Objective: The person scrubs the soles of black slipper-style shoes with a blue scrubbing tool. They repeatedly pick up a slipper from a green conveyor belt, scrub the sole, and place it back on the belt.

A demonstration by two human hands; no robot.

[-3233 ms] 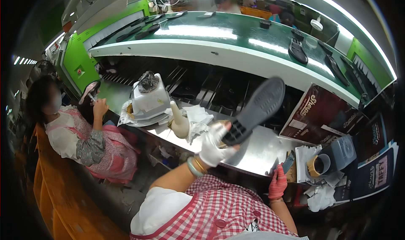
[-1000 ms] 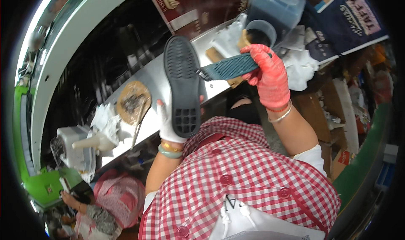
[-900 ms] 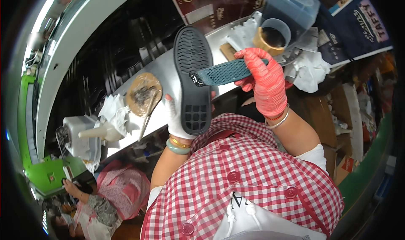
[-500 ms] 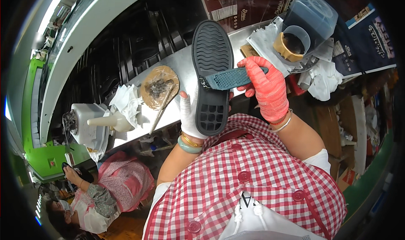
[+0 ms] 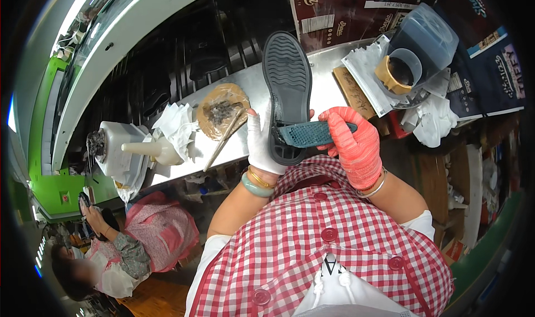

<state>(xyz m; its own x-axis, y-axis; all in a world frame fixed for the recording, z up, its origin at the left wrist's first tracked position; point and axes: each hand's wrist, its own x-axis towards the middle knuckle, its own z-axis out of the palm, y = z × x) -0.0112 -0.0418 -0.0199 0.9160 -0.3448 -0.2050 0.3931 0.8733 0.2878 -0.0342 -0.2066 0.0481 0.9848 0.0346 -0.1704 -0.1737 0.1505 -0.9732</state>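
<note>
My left hand (image 5: 261, 142), in a white glove with bare fingertips, holds a black shoe sole (image 5: 288, 66) from its left side and from below. The sole's tread side faces up, with wavy ridges at the far end and square recesses at the near heel end. My right hand (image 5: 355, 144), in a coral-red glove, pinches one end of a flat teal brush-like tool (image 5: 308, 134) with a textured face. The tool lies across the sole at the heel and hides most of the recesses there.
Left of the sole, a brown round pad (image 5: 214, 108) with dark residue bears a thin stick (image 5: 223, 141). A white squeeze bottle (image 5: 159, 151) stands beside crumpled tissue (image 5: 177, 128). At right are a wooden block (image 5: 352, 91) and a clear container (image 5: 426, 35). Another person (image 5: 134, 244) works at lower left.
The teal tool has moved from the middle of the sole toward me, over the heel recesses. The table and its contents have shifted slightly right in view.
</note>
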